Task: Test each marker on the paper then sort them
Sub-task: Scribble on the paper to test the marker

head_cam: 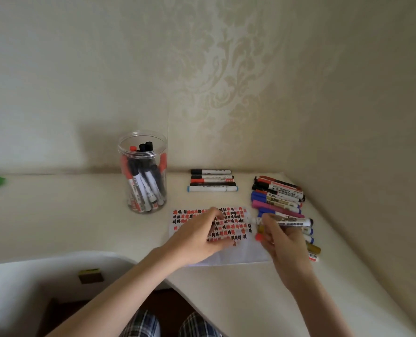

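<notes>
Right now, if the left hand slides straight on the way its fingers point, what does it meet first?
The left hand lies on the paper, fingers pointing right and slightly away. It would probably first meet the tip of the marker gripped by the right hand. Depth is unclear, so the fingers might pass beneath it.

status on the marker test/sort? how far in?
Well along, not finished. Done: the paper is crowded with red and black test marks, and a row of five markers lies sorted near the wall. In hand: right hand holds a marker. Left: the jar and the pile hold more markers.
</notes>
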Tool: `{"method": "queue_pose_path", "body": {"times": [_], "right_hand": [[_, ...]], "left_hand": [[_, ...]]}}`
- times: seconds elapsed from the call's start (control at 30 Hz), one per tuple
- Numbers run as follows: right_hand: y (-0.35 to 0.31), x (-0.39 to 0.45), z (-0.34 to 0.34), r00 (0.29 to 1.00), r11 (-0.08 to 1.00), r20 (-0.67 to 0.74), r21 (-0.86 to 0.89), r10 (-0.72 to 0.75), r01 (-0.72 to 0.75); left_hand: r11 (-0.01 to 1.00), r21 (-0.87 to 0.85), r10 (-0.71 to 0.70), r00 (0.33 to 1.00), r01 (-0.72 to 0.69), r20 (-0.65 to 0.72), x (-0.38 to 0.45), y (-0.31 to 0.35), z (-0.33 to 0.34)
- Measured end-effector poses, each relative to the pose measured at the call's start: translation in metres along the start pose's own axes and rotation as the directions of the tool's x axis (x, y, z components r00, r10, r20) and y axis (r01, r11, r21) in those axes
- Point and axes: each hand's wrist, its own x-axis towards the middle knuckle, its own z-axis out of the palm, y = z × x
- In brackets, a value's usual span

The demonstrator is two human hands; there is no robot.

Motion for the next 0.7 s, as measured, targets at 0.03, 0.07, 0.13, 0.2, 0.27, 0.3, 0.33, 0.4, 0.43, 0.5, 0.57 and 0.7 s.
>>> {"method": "queue_pose_path", "body": {"times": [0.03, 0.07, 0.13, 0.2, 0.27, 0.3, 0.33, 0.4, 0.43, 0.5, 0.57, 0.7], "right_hand": [[0.0, 0.005, -0.008, 0.999, 1.0, -0.051, 0.013, 0.01, -0.01], [0.001, 0.007, -0.013, 0.996, 1.0, -0.082, 0.006, 0.021, -0.021], [0.004, 0.009, -0.018, 0.995, 0.998, -0.092, -0.046, 0.03, -0.034], [0.007, 0.008, -0.016, 0.995, 0.995, -0.093, -0.092, 0.023, -0.032], [0.008, 0.006, -0.014, 0.997, 0.99, -0.073, -0.143, 0.011, -0.021], [0.009, 0.006, -0.013, 0.998, 0.985, -0.059, -0.174, 0.003, -0.013], [0.009, 0.006, -0.012, 0.999, 0.977, -0.041, -0.211, -0.006, -0.003], [0.01, 0.006, -0.007, 1.0, 0.958, -0.002, -0.287, -0.026, 0.024], [0.01, 0.007, -0.005, 0.999, 0.947, 0.01, -0.319, -0.035, 0.036], [0.014, 0.01, 0.0, 0.999, 0.93, 0.01, -0.364, -0.046, 0.047], [0.021, 0.013, 0.004, 0.997, 0.906, -0.029, -0.42, -0.067, 0.048], [0.031, 0.01, 0.005, 0.984, 0.843, -0.089, -0.531, -0.154, 0.084]], "left_hand": [[0.999, 0.051, 0.004, 1.0, -0.004, -0.009, 0.001, -0.003, 0.002], [0.993, 0.114, 0.024, 1.0, -0.022, -0.011, 0.002, -0.005, 0.005], [0.972, 0.231, 0.034, 0.999, -0.042, 0.035, 0.005, -0.007, 0.013], [0.952, 0.305, -0.002, 0.996, -0.025, 0.089, 0.008, -0.007, 0.02], [0.937, 0.349, -0.022, 0.994, -0.016, 0.103, 0.009, -0.011, 0.024], [0.931, 0.365, -0.026, 0.994, -0.014, 0.105, 0.009, -0.014, 0.024], [0.926, 0.376, -0.029, 0.994, -0.013, 0.106, 0.009, -0.016, 0.024], [0.924, 0.381, -0.039, 0.994, -0.003, 0.104, 0.008, -0.023, 0.023], [0.925, 0.38, -0.046, 0.994, 0.005, 0.1, 0.007, -0.026, 0.021], [0.923, 0.386, -0.039, 0.996, 0.003, 0.085, 0.005, -0.029, 0.018], [0.914, 0.405, -0.019, 0.997, -0.011, 0.07, 0.003, -0.032, 0.018], [0.912, 0.41, 0.019, 0.999, -0.035, 0.044, 0.002, -0.036, 0.021]]}}
